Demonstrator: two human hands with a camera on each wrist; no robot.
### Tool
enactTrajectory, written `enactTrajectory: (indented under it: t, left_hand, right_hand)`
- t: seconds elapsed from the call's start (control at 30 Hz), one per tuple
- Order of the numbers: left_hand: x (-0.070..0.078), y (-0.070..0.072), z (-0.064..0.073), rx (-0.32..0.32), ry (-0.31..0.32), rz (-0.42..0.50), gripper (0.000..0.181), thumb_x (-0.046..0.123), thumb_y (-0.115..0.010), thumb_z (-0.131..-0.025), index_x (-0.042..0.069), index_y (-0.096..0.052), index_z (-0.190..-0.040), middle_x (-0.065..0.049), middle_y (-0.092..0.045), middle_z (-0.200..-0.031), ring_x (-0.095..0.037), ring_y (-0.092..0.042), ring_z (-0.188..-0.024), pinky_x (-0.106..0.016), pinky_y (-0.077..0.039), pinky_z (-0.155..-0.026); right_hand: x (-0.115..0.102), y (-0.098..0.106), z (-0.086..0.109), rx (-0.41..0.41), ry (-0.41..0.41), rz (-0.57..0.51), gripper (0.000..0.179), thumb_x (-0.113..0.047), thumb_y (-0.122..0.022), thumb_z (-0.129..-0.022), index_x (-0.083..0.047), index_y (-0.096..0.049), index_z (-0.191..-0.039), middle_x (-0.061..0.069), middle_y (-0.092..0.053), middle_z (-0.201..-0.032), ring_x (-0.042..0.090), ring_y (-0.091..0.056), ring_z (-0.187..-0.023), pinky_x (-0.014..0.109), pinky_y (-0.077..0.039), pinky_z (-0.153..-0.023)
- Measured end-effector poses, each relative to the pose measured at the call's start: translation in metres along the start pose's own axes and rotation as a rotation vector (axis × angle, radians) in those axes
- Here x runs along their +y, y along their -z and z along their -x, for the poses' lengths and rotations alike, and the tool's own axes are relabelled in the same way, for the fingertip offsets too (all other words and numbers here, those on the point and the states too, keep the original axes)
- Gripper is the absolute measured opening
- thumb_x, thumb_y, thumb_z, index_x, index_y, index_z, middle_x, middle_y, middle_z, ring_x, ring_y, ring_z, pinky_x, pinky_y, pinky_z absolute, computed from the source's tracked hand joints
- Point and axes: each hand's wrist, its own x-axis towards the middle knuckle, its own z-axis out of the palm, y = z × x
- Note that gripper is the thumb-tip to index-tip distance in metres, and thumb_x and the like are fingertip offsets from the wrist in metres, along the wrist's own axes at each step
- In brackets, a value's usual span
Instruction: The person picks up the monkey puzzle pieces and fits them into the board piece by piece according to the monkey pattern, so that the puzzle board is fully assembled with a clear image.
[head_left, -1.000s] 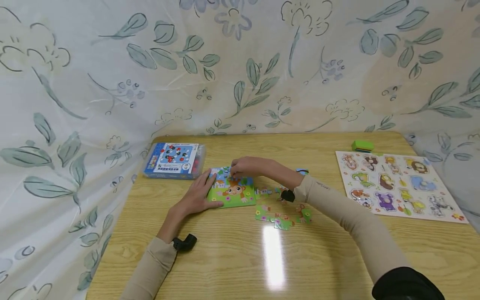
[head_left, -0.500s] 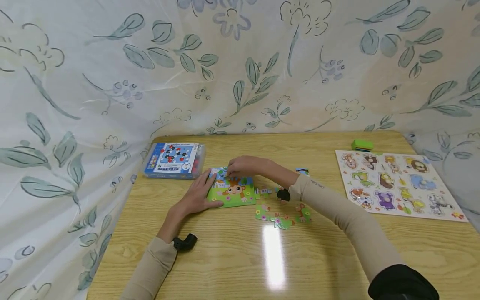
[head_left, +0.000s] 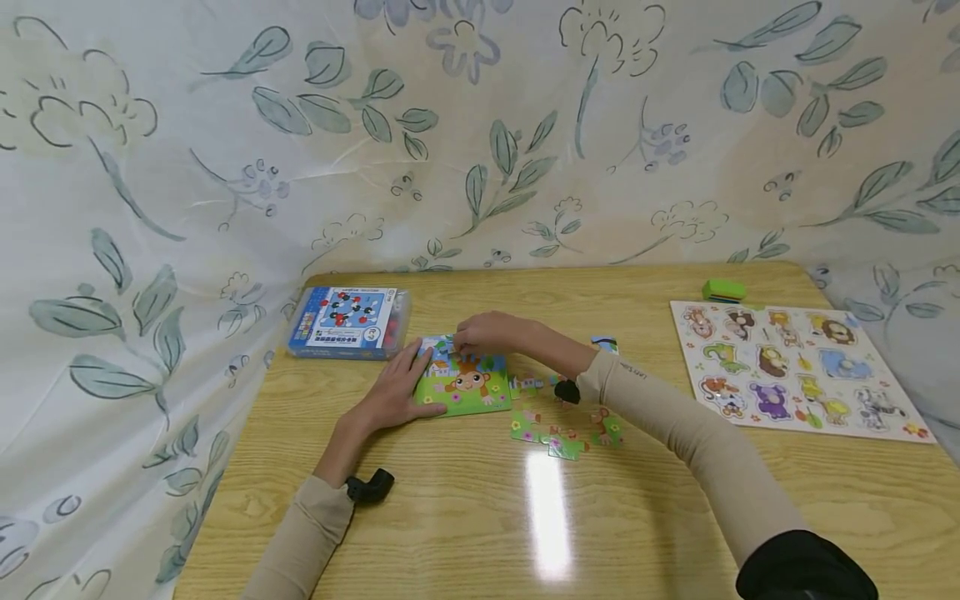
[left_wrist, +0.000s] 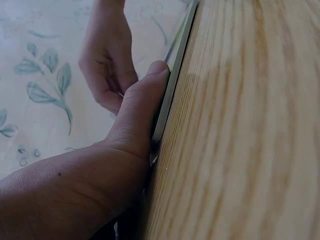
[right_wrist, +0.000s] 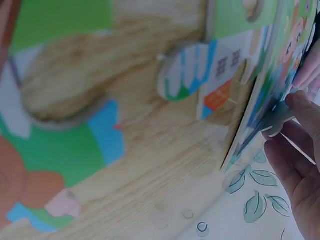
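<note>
A square monkey jigsaw puzzle (head_left: 468, 402) lies on the wooden table, its lower picture showing a monkey on green. My left hand (head_left: 392, 385) rests along the puzzle's left side, fingers extended and thumb lying at its front edge; in the left wrist view the thumb (left_wrist: 150, 85) touches that edge. Over the puzzle's upper part, my right hand (head_left: 489, 333) pinches a puzzle piece (right_wrist: 276, 120) between thumb and fingers, seen tilted against the puzzle in the right wrist view. The right hand covers part of the puzzle's top in the head view.
Several loose puzzle pieces (head_left: 566, 447) lie right of the puzzle, some under the right forearm. A clear-lidded blue box (head_left: 347, 323) stands at the back left. On the right lie an animal picture board (head_left: 802, 367) and a green block (head_left: 724, 291). A patterned cloth (head_left: 480, 125) hangs behind the table.
My right hand has shifted slightly left over the puzzle's top, then stays there. The left hand and the loose pieces keep their places.
</note>
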Motion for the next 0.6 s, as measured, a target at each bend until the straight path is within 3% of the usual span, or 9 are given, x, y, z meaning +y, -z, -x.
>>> enactTrajectory:
  t: [0.23, 0.5, 0.6]
  left_hand:
    - [0.0001, 0.0005, 0.0004, 0.005, -0.004, -0.002, 0.103, 0.059, -0.068, -0.083, 0.010, -0.015, -0.157, -0.017, -0.005, -0.164, -0.038, -0.011, -0.150, -0.060, -0.019, -0.118]
    - [0.0006, 0.0008, 0.0003, -0.001, 0.001, 0.005, 0.103, 0.058, -0.068, -0.083, 0.010, -0.014, -0.157, -0.017, -0.005, -0.164, -0.038, -0.009, -0.151, -0.060, -0.017, -0.118]
    - [0.0010, 0.0009, 0.0001, -0.007, 0.003, 0.003, 0.104, 0.059, -0.067, -0.083, 0.011, -0.014, -0.157, -0.016, -0.004, -0.164, -0.038, -0.008, -0.151, -0.060, -0.017, -0.118]
  right_hand:
    - [-0.0008, -0.0041, -0.0001, 0.062, 0.037, 0.051, 0.013, -0.019, -0.061, -0.096, -0.011, -0.068, -0.104, 0.005, -0.068, -0.103, 0.020, -0.066, -0.093, 0.028, -0.054, -0.079]
    - [-0.0054, -0.0024, -0.0026, 0.046, -0.032, -0.002, 0.015, -0.022, -0.061, -0.096, -0.009, -0.060, -0.103, 0.004, -0.065, -0.096, 0.018, -0.060, -0.079, 0.027, -0.047, -0.069]
    - [-0.0065, -0.0019, -0.0032, 0.037, -0.042, 0.020, 0.020, -0.024, -0.061, -0.096, -0.010, -0.062, -0.110, 0.004, -0.065, -0.097, 0.017, -0.060, -0.080, 0.027, -0.048, -0.070]
